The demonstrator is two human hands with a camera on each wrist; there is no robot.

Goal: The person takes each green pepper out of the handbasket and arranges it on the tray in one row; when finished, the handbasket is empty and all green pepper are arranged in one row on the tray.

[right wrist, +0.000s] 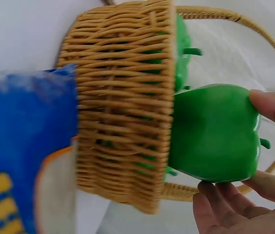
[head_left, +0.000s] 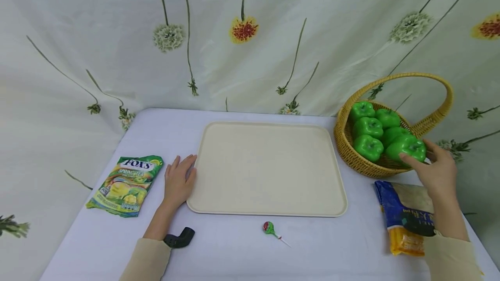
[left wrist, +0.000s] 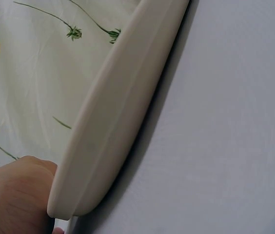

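At the basket's rim, my right hand (head_left: 439, 168) grips a glossy green bell pepper (right wrist: 215, 131), thumb on one side and fingers on the other. The wicker basket (right wrist: 123, 107) with its tall handle holds several more green bell peppers (head_left: 368, 127). My left hand (head_left: 180, 180) lies at the left edge of a cream rectangular tray (head_left: 265, 168), its fingers extended and touching the rim. The left wrist view shows only part of that hand (left wrist: 18, 197) beside the tray's side wall (left wrist: 113, 117); its fingertips are hidden there.
A green Fox's candy bag (head_left: 126, 185) lies left of my left arm. In front of the tray is a lollipop (head_left: 268, 227) with a white stick. Partly under my right forearm lies a blue and orange packet (head_left: 402, 216). A floral cloth (head_left: 250, 68) hangs behind the table.
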